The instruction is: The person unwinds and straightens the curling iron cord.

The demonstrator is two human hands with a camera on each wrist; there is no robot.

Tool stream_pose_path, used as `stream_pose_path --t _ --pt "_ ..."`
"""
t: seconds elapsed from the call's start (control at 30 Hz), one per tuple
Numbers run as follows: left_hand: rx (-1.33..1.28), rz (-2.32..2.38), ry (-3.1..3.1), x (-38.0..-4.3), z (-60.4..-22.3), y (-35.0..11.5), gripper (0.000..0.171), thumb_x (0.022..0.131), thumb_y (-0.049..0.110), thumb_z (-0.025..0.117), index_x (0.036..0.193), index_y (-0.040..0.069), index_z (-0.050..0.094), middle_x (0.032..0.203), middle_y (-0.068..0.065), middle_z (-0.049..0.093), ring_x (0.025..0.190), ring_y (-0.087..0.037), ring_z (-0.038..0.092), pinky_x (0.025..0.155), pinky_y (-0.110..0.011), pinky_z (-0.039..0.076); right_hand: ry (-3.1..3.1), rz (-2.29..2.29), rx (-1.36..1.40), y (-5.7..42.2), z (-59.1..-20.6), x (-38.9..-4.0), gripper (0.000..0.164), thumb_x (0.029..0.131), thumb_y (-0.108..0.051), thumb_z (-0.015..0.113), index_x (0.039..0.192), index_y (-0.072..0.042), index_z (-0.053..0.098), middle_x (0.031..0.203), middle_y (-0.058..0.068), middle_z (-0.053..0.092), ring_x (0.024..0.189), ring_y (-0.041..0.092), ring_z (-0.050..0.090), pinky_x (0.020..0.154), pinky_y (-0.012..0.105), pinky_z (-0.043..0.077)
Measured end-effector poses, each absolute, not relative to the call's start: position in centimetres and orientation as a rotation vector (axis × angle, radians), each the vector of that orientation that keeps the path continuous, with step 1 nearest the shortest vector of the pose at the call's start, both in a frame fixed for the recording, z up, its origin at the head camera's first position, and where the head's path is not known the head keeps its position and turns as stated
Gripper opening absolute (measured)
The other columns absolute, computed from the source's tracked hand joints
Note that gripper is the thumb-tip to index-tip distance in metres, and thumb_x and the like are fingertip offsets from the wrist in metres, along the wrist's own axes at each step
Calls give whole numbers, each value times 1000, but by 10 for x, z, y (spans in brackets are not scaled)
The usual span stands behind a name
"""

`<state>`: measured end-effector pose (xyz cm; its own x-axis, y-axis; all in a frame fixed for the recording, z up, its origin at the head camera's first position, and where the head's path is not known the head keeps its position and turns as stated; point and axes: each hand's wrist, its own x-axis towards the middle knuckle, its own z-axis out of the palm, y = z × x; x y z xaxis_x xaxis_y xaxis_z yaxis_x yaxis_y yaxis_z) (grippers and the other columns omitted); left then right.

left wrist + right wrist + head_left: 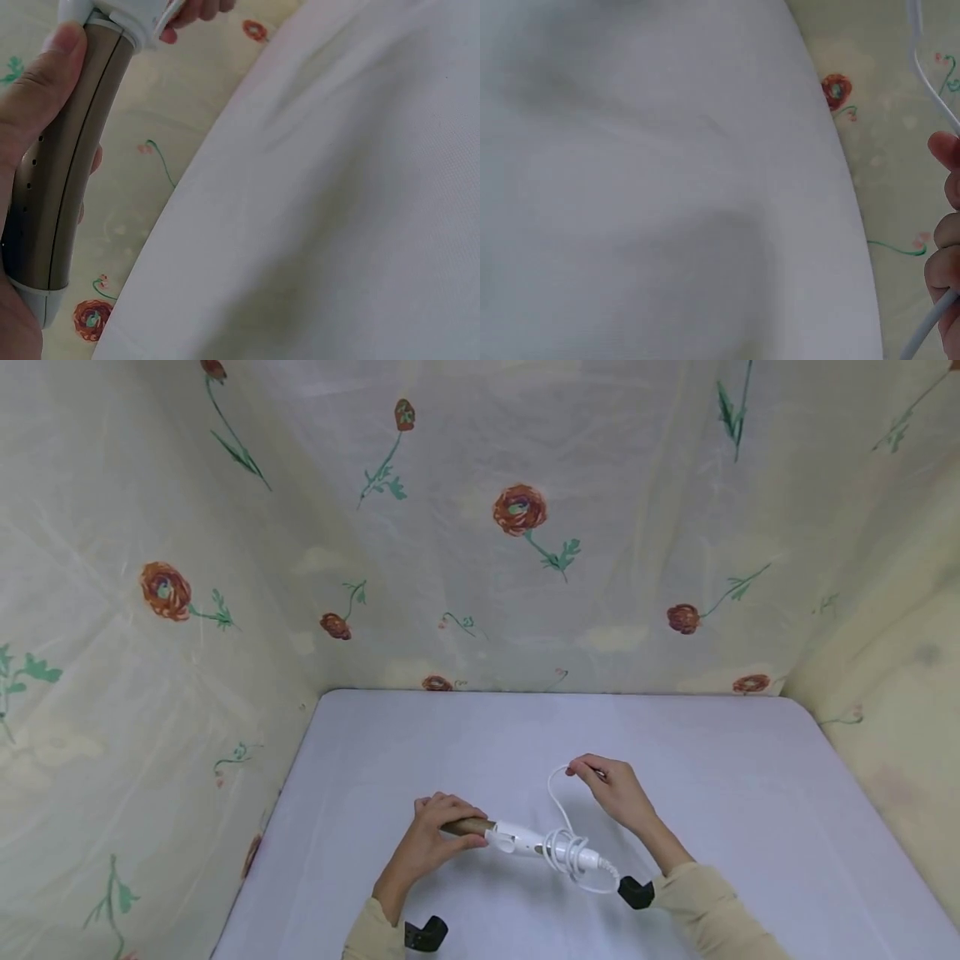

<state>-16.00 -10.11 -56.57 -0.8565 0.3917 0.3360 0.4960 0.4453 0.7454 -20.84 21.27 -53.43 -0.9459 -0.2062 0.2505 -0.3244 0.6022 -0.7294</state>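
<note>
A white curling iron (517, 839) with a brown barrel (71, 157) is held above the table. My left hand (442, 827) grips it by the barrel, the thumb lying along one side in the left wrist view. White cord (564, 852) is wound in several loops about the far end of the handle. A free length of this cord rises to my right hand (611, 789), which pinches it up and to the right of the iron. In the right wrist view, cord (934, 319) also passes out beneath the curled fingers (945, 229).
Under both hands lies a table with a white cover (420, 735). Flower-patterned cloth (450, 568) hangs behind it and at both sides. Dark wrist mounts (426, 935) sit by each sleeve.
</note>
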Motion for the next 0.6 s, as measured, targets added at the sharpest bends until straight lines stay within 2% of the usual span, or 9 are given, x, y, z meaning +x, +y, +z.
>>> stream_pose_path --t 0.13,0.33,0.43,0.53,0.6 --pt "-776 -1393 -2588 -160 -564 -100 35 73 45 73 105 30 71 98 17 65 91 -5 49 85 -39 19 -2700 1276 418 213 -553 -207 20 96 -26 56 88 -16 72 88 -2 73 81 8 60 74 25 49" --pt "-758 -1379 -2545 -161 -565 -98 35 72 42 75 104 27 71 98 17 66 90 -5 49 84 -39 19 -2813 1242 337 213 -575 -199 20 96 -25 56 89 -15 72 69 -2 64 61 3 48 63 22 42" --pt "-721 -1337 -2523 -163 -565 -96 34 71 41 76 103 30 70 99 19 65 91 -5 49 85 -40 20 -2848 1243 321 210 -578 -192 18 94 -23 59 91 -12 72 72 -3 67 64 0 52 62 20 43" --pt "-648 -1280 -2517 -165 -564 -94 35 71 40 77 104 31 69 100 20 65 93 -4 50 86 -40 22 -2821 1340 370 207 -581 -183 8 88 -12 64 89 -8 71 81 2 70 72 6 58 65 21 45" --pt "-592 -1231 -2526 -167 -563 -93 36 72 41 76 105 30 68 101 20 65 93 -5 49 86 -40 22 -2814 1377 363 205 -585 -178 9 85 -8 65 92 -10 71 87 2 70 78 9 60 69 23 47"
